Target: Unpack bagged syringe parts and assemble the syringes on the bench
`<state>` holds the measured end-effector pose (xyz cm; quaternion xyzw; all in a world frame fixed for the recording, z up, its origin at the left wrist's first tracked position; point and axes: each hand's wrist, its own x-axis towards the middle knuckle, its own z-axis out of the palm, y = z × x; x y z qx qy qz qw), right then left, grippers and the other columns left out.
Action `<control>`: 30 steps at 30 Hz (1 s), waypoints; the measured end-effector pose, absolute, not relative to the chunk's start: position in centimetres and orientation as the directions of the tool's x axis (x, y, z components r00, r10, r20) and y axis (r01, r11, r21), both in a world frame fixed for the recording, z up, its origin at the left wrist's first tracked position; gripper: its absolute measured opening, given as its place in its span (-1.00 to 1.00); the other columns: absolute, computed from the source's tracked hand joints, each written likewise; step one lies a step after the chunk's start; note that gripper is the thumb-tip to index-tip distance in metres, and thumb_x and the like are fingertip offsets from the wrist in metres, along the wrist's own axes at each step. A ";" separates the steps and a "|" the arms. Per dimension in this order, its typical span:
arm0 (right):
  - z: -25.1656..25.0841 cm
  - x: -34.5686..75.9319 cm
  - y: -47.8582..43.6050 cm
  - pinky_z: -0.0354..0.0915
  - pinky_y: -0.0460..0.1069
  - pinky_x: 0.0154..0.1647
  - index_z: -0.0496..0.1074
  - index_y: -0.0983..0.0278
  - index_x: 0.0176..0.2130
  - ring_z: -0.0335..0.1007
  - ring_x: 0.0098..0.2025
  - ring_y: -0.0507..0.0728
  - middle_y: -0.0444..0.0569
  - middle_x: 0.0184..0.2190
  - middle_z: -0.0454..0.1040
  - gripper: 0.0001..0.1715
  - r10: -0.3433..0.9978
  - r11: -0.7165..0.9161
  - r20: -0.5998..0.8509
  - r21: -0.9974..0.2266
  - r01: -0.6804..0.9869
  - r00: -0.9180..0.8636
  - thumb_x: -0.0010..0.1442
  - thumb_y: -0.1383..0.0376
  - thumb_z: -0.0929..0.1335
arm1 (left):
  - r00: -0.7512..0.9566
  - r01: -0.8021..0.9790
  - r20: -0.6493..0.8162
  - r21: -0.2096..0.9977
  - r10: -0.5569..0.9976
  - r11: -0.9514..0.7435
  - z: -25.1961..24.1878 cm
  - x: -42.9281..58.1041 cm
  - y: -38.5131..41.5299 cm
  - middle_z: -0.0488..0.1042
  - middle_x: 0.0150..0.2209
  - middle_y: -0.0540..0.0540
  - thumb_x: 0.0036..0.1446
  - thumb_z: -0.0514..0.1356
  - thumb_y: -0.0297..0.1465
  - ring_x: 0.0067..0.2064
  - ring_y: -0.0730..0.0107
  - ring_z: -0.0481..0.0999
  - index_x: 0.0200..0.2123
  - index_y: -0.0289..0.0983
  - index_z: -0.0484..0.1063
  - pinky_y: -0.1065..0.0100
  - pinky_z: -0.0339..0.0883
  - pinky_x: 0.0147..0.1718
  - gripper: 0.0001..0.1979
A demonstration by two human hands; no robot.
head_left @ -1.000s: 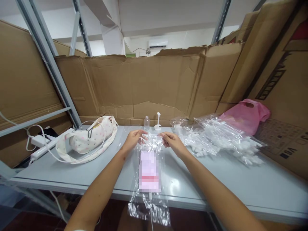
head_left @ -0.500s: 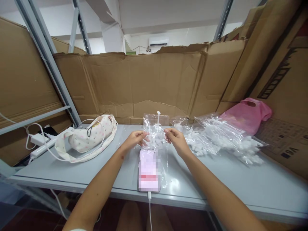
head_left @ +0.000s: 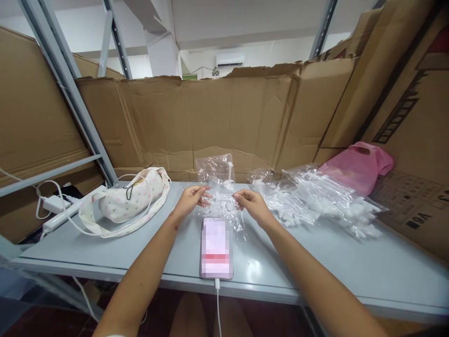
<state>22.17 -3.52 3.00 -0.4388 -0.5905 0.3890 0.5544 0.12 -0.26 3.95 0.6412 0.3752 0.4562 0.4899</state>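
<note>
A clear plastic bag with white plastic pieces lies crumpled behind the phone, and a thin white stem with a round tip stands up at its back. My left hand is at the bag's left side, its fingers partly bent and apart, with no held thing visible. On the other side, my right hand has thumb and fingertips pinched together. A small, pale ridged strip shows beside those fingertips; whether they grip it or the film is unclear. The phone, plugged into a white cable, lies just in front.
Several clear bags of white parts are heaped at right, before a pink plastic bag. A floral cloth bag and a white power strip lie at left. Cardboard walls the back of the grey table.
Both hands have shifted slightly left, and the right hand is a little nearer the left. The clear bag's upper part has moved left and spread. A ridged strip now shows between the hands.
</note>
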 end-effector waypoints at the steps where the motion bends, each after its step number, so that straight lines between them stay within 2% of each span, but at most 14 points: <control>1: 3.0 22.3 -3.5 0.18 -0.07 -0.54 0.38 0.30 -0.49 0.22 -0.60 -0.02 -0.17 -0.64 0.31 -0.61 0.946 0.321 0.323 -0.944 0.081 0.014 -0.09 0.01 0.40 | 0.310 0.030 0.215 0.971 0.926 -0.235 3.9 0.2 -0.3 0.55 -0.29 -0.24 0.00 0.18 -0.05 -0.45 0.35 0.55 -0.07 -0.38 0.38 0.40 0.37 -0.48 -0.43; 3: 3.1 22.4 -3.4 0.18 -0.07 -0.53 0.37 0.30 -0.48 0.21 -0.59 -0.02 -0.18 -0.64 0.29 -0.61 0.936 0.344 0.348 -0.937 0.061 0.061 -0.08 0.02 0.40 | 0.339 0.039 0.190 0.976 0.921 -0.216 3.8 0.3 -0.4 0.55 -0.28 -0.24 -0.01 0.18 -0.05 -0.45 0.34 0.56 -0.05 -0.37 0.36 0.40 0.38 -0.48 -0.42; 7: 3.3 22.4 -3.4 0.22 -0.06 -0.51 0.38 0.29 -0.33 0.25 -0.56 -0.02 -0.16 -0.56 0.35 -0.58 0.932 0.344 0.339 -0.939 -0.022 0.131 -0.04 0.00 0.37 | 0.371 0.084 0.150 0.977 0.916 -0.194 3.6 0.5 -0.5 0.54 -0.35 -0.19 -0.04 0.23 -0.09 -0.47 0.37 0.54 -0.18 -0.38 0.43 0.43 0.35 -0.52 -0.51; 10: 3.1 22.3 -3.4 0.25 -0.06 -0.49 0.36 0.28 -0.23 0.29 -0.53 0.00 -0.13 -0.51 0.42 -0.55 0.960 0.278 0.278 -0.960 -0.005 0.031 -0.05 0.04 0.38 | 0.321 0.050 0.182 0.977 0.929 -0.209 3.5 0.6 -0.3 0.53 -0.41 -0.15 -0.05 0.25 -0.13 -0.50 0.40 0.53 -0.22 -0.39 0.44 0.44 0.33 -0.53 -0.55; 13: 2.7 22.1 -3.4 0.27 -0.05 -0.50 0.37 0.29 -0.26 0.30 -0.57 0.00 -0.17 -0.58 0.39 -0.60 0.968 0.245 0.241 -0.968 0.052 -0.072 -0.07 0.10 0.40 | 0.275 0.015 0.213 0.974 0.938 -0.225 3.4 0.6 -0.1 0.52 -0.43 -0.13 -0.05 0.26 -0.16 -0.53 0.43 0.51 -0.24 -0.40 0.44 0.46 0.30 -0.57 -0.59; 16: 2.5 22.2 -3.3 0.28 -0.05 -0.54 0.39 0.29 -0.33 0.29 -0.60 -0.02 -0.19 -0.60 0.35 -0.64 0.968 0.246 0.245 -0.969 0.032 -0.052 -0.09 0.11 0.41 | 0.248 0.008 0.228 0.971 0.941 -0.237 3.4 0.7 0.0 0.52 -0.41 -0.13 0.03 0.20 -0.18 -0.57 0.45 0.48 -0.15 -0.39 0.39 0.46 0.29 -0.59 -0.59; 19: 2.7 22.7 -3.1 0.30 -0.04 -0.55 0.39 0.29 -0.32 0.27 -0.62 -0.03 -0.21 -0.59 0.32 -0.63 0.960 0.277 0.276 -0.961 -0.012 0.032 -0.10 0.10 0.42 | 0.226 -0.012 0.240 0.970 0.944 -0.244 3.4 0.5 0.1 0.52 -0.28 -0.17 0.14 0.08 -0.22 -0.54 0.49 0.50 0.05 -0.30 0.22 0.43 0.35 -0.53 -0.56; 21: 2.9 23.1 -3.0 0.30 -0.04 -0.54 0.39 0.29 -0.30 0.26 -0.62 -0.04 -0.22 -0.59 0.32 -0.62 0.947 0.316 0.313 -0.948 -0.034 0.079 -0.08 0.09 0.41 | 0.245 -0.011 0.237 0.970 0.940 -0.241 3.4 0.3 0.1 0.46 -0.11 -0.20 0.13 0.09 -0.30 -0.49 0.52 0.51 0.14 -0.20 0.10 0.40 0.39 -0.44 -0.50; 24: 3.1 23.4 -3.0 0.29 -0.05 -0.53 0.38 0.28 -0.30 0.27 -0.61 -0.04 -0.21 -0.57 0.33 -0.62 0.925 0.369 0.360 -0.928 -0.060 0.124 -0.06 0.08 0.41 | 0.386 0.030 0.198 0.974 0.901 -0.227 3.3 -0.1 -0.2 0.27 0.11 -0.27 0.00 0.19 -0.45 -0.37 0.51 0.53 0.23 -0.06 -0.04 0.35 0.40 -0.30 -0.26; 27: 3.2 23.5 -3.0 0.29 -0.05 -0.53 0.38 0.28 -0.30 0.29 -0.60 -0.03 -0.19 -0.54 0.35 -0.61 0.920 0.374 0.362 -0.925 -0.067 0.148 -0.07 0.08 0.41 | 0.526 0.010 0.209 0.968 0.824 -0.252 3.4 0.0 -0.9 0.02 0.25 -0.29 -0.08 0.26 -0.52 -0.24 0.43 0.52 0.26 0.14 -0.34 0.30 0.39 -0.24 0.02; 29: 3.2 23.4 -3.0 0.29 -0.05 -0.55 0.38 0.29 -0.29 0.30 -0.60 -0.03 -0.18 -0.52 0.36 -0.60 0.923 0.368 0.355 -0.928 -0.066 0.146 -0.07 0.07 0.42 | 0.571 -0.037 0.253 0.958 0.781 -0.283 3.6 0.1 -1.3 -0.13 0.30 -0.23 -0.07 0.27 -0.49 -0.16 0.37 0.50 0.22 0.24 -0.46 0.27 0.40 -0.23 0.07; 30: 3.2 23.4 -3.0 0.29 -0.05 -0.56 0.38 0.28 -0.29 0.31 -0.60 -0.02 -0.17 -0.51 0.37 -0.59 0.925 0.363 0.351 -0.929 -0.068 0.142 -0.07 0.07 0.42 | 0.584 -0.050 0.270 0.953 0.765 -0.298 3.7 0.2 -1.5 -0.16 0.31 -0.19 -0.06 0.27 -0.47 -0.12 0.34 0.48 0.22 0.25 -0.41 0.27 0.40 -0.22 0.04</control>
